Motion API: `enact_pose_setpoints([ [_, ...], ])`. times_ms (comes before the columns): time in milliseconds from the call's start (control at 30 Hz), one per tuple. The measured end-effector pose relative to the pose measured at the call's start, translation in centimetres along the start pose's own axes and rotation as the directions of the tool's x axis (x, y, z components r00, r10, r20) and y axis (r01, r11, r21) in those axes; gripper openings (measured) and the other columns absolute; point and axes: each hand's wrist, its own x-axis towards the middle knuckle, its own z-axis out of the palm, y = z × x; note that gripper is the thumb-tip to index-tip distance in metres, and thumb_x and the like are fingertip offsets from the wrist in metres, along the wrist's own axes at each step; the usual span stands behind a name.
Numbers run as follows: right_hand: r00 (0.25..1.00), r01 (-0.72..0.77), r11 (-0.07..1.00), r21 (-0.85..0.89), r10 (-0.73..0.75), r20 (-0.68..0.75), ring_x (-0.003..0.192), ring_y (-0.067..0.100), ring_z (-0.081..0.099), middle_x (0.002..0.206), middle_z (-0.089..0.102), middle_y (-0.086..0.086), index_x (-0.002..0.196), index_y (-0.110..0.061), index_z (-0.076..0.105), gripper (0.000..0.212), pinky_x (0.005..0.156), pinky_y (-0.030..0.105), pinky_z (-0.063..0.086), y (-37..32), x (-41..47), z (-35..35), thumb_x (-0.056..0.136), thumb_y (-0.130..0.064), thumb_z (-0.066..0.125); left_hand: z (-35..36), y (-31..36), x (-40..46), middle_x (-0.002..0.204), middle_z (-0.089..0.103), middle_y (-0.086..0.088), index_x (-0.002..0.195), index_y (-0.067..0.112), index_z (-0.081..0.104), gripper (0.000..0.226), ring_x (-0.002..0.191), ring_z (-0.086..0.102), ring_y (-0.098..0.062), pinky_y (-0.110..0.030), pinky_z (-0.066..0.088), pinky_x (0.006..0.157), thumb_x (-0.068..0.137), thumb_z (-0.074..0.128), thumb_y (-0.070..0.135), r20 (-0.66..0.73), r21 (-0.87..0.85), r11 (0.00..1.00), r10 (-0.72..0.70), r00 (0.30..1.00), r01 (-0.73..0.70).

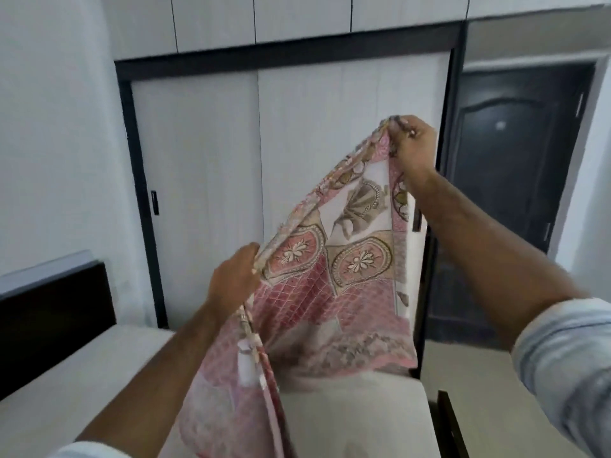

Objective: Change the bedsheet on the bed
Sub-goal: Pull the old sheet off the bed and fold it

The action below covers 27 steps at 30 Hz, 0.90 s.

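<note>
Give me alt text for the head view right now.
A person holds up a pink patterned bedsheet over a bare mattress, the right hand pinching a raised corner, the left hand gripping the edge lower down. A white sliding wardrobe and a dark door stand behind.

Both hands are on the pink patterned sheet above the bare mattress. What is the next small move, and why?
Probably draw the hands apart along the edge to open the sheet. The right hand pinches a corner up high, the left hand grips the edge lower down, and the pink sheet hangs bunched between them over the bare mattress, so it looks too gathered to lay flat.
</note>
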Motion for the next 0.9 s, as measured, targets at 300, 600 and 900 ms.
enact_pose_setpoints([
  [300,0.966,0.222,0.972,-0.077,-0.230,-0.115,0.075,-0.010,0.063,0.083,0.067,-0.017,0.096,-0.010,0.075,0.009,0.078,0.016,0.052,-7.6,9.7,10.3,0.091,-0.010,0.067,-0.5,-7.8,6.7,0.099,0.070,0.000,0.118,0.018,0.058,0.046,0.088,0.068,-0.025,-0.034,0.051,0.072,0.077,0.079,0.025,0.101,-0.224,0.969,-0.087,0.991,0.108],
  [600,0.836,0.263,0.952,-0.159,-0.307,-0.455,0.062,-0.011,0.051,0.069,0.063,-0.019,0.070,-0.029,0.062,0.017,0.076,0.026,0.051,-12.1,20.3,7.0,0.085,-0.024,0.068,-6.1,-12.2,18.4,0.090,0.069,0.004,0.097,0.026,0.060,0.020,0.080,0.070,-0.022,-0.027,0.051,0.056,0.088,0.067,0.011,0.053,-0.375,0.925,-0.043,0.998,0.060],
  [900,0.866,0.327,0.868,-0.375,-0.433,-0.248,0.095,0.009,0.062,0.102,0.074,0.003,0.106,-0.011,0.075,0.023,0.080,0.015,0.042,-11.9,23.0,7.7,0.091,-0.024,0.065,0.2,-4.7,16.9,0.116,0.055,0.023,0.142,0.034,0.033,0.062,0.080,0.065,-0.002,-0.015,0.053,0.066,0.093,0.071,0.030,-0.251,-0.354,0.893,0.196,0.948,-0.279],
])
